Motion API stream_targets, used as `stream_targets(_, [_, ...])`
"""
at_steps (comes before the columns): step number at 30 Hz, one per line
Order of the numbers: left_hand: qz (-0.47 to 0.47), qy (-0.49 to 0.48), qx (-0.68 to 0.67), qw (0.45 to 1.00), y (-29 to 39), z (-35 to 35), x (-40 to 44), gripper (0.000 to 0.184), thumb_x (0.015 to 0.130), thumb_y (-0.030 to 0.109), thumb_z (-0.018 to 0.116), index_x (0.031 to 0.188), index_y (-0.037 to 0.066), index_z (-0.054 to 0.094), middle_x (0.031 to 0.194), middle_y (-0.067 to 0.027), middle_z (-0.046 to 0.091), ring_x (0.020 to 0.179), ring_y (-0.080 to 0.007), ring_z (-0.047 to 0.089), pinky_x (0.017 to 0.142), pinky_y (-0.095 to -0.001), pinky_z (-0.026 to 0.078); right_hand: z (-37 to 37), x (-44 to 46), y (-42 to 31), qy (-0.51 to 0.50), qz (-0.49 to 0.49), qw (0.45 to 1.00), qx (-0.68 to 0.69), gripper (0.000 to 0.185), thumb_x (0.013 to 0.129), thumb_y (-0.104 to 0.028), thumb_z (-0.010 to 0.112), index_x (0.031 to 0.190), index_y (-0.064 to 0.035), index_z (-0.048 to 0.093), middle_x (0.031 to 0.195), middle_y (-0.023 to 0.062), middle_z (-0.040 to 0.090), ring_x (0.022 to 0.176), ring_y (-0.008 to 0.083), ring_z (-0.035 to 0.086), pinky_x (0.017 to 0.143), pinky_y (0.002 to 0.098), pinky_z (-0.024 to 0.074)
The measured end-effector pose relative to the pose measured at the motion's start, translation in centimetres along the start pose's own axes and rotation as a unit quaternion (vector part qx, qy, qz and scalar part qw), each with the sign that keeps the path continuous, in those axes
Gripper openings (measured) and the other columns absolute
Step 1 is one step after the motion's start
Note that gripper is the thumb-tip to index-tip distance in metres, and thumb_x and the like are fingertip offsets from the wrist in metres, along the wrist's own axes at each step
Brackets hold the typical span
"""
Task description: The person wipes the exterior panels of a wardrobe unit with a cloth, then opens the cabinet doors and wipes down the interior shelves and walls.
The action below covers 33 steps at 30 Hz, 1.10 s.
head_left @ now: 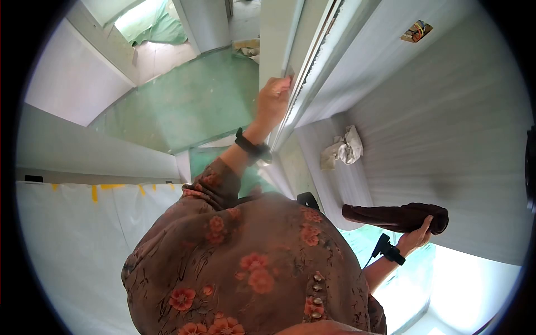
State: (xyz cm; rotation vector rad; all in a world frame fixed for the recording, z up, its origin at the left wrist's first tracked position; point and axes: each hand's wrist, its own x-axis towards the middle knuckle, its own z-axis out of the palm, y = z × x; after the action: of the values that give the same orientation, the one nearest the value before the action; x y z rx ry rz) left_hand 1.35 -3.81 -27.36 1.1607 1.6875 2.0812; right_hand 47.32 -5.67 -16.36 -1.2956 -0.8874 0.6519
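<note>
My left hand (272,105) is raised against a pale door frame (308,67), its fingers curled and pinched at the frame's edge. Whatever sits between those fingertips, if anything, is too small to tell. Out to the right, my right hand (416,239) grips a dark brown cloth (385,216), which hangs folded lengthwise and stretches leftward from the hand. A bright, rough-edged strip runs along the frame beside my left hand.
Green protective sheeting (190,103) covers the floor ahead. A crumpled whitish bag (349,146) lies on the grey panelled ledge at right. Wires show in an open wall box (416,32). Plastic film (100,234) with yellow tape hangs at left.
</note>
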Motion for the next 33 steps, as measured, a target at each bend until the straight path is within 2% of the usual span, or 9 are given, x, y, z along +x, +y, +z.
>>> stream_targets(1, [-0.021, -0.019, 0.004, 1.000, 0.3, -0.2, -0.1, 0.028, 0.081, -0.012, 0.051, 0.105, -0.004, 0.064, 0.101, -0.0106, 0.063, 0.094, -0.0184, 0.065, 0.088, -0.0264, 0.050, 0.1, -0.1, -0.1, -0.002, 0.001, 1.000, 0.008, 0.044, 0.088, -0.031, 0.065, 0.113, 0.0037, 0.058, 0.099, 0.0159, 0.065, 0.082, 0.0259, 0.066, 0.070, 0.0363, 0.0585])
stream_targets(6, [-0.045, -0.008, -0.025, 0.999, 0.2, -0.9, -0.4, 0.028, 0.079, -0.010, 0.055, 0.104, -0.001, 0.065, 0.100, -0.0098, 0.064, 0.092, -0.0185, 0.064, 0.084, -0.0272, 0.051, 1.2, -1.3, -1.4, -0.005, -0.013, 1.000, -0.007, 0.042, 0.088, -0.031, 0.064, 0.113, 0.0032, 0.058, 0.098, 0.0157, 0.065, 0.082, 0.0256, 0.066, 0.070, 0.0363, 0.0584])
stream_targets(15, [0.030, -0.015, 0.006, 0.999, -0.4, -0.9, -0.6, 0.032, 0.078, -0.009, 0.057, 0.108, 0.000, 0.061, 0.102, -0.0127, 0.060, 0.090, -0.0222, 0.063, 0.075, -0.0294, 0.053, 2.4, -2.8, -2.2, -0.016, -0.023, 0.999, -0.021, 0.042, 0.090, -0.029, 0.063, 0.112, 0.0054, 0.056, 0.097, 0.0168, 0.065, 0.081, 0.0275, 0.066, 0.070, 0.0375, 0.0591])
stream_targets(17, [-0.001, -0.029, 0.001, 1.000, 0.3, -1.2, -0.7, 0.035, 0.078, -0.008, 0.057, 0.111, 0.001, 0.060, 0.105, -0.0116, 0.058, 0.092, -0.0219, 0.062, 0.074, -0.0295, 0.053, 2.2, -3.3, -2.4, -0.026, -0.027, 0.999, -0.010, 0.042, 0.090, -0.028, 0.062, 0.113, 0.0058, 0.056, 0.097, 0.0170, 0.065, 0.081, 0.0278, 0.066, 0.070, 0.0379, 0.0593])
stream_targets(19, [-0.008, -0.023, -0.002, 1.000, 0.2, -1.1, -0.7, 0.034, 0.079, -0.007, 0.057, 0.111, 0.003, 0.061, 0.105, -0.0095, 0.059, 0.092, -0.0196, 0.062, 0.074, -0.0285, 0.052, 1.7, -2.7, -1.6, -0.011, -0.007, 1.000, -0.012, 0.051, 0.083, -0.037, 0.071, 0.112, 0.0029, 0.060, 0.104, 0.0154, 0.065, 0.088, 0.0249, 0.065, 0.079, 0.0349, 0.0557])
stream_targets(26, [-0.033, -0.036, -0.013, 0.999, -1.0, -0.3, -0.9, 0.036, 0.079, -0.007, 0.056, 0.112, 0.005, 0.062, 0.107, -0.0059, 0.059, 0.098, -0.0169, 0.059, 0.079, -0.0268, 0.050, 1.5, -3.1, -1.4, 0.013, 0.004, 1.000, -0.020, 0.049, 0.084, -0.034, 0.069, 0.113, 0.0031, 0.059, 0.106, 0.0162, 0.065, 0.089, 0.0263, 0.065, 0.080, 0.0360, 0.0559])
stream_targets(28, [-0.023, -0.049, -0.023, 0.998, -2.5, 0.1, -0.5, 0.037, 0.078, -0.008, 0.056, 0.112, 0.005, 0.062, 0.107, -0.0055, 0.058, 0.098, -0.0166, 0.059, 0.081, -0.0265, 0.049, 1.4, -2.4, -1.1, 0.025, -0.027, 0.999, -0.030, 0.041, 0.089, -0.027, 0.062, 0.110, 0.0081, 0.058, 0.093, 0.0183, 0.066, 0.079, 0.0284, 0.066, 0.069, 0.0362, 0.0579])
stream_targets(31, [-0.019, -0.058, -0.070, 0.996, -5.5, 0.6, -1.8, 0.034, 0.081, -0.009, 0.056, 0.112, 0.003, 0.062, 0.109, -0.0041, 0.059, 0.101, -0.0152, 0.058, 0.081, -0.0267, 0.050, -0.2, -1.0, -0.6, 0.053, -0.057, 0.994, -0.070, 0.041, 0.089, -0.026, 0.061, 0.111, 0.0095, 0.058, 0.094, 0.0191, 0.066, 0.079, 0.0280, 0.067, 0.068, 0.0361, 0.0575])
stream_targets(33, [-0.103, -0.039, -0.065, 0.992, -7.1, 1.1, -3.3, 0.027, 0.086, -0.002, 0.057, 0.111, 0.003, 0.062, 0.107, -0.0040, 0.062, 0.099, -0.0145, 0.060, 0.079, -0.0273, 0.052, -1.5, 1.5, -0.4, 0.086, -0.120, 0.988, -0.038, 0.044, 0.087, -0.024, 0.065, 0.110, 0.0120, 0.059, 0.097, 0.0190, 0.067, 0.080, 0.0274, 0.067, 0.070, 0.0350, 0.0587])
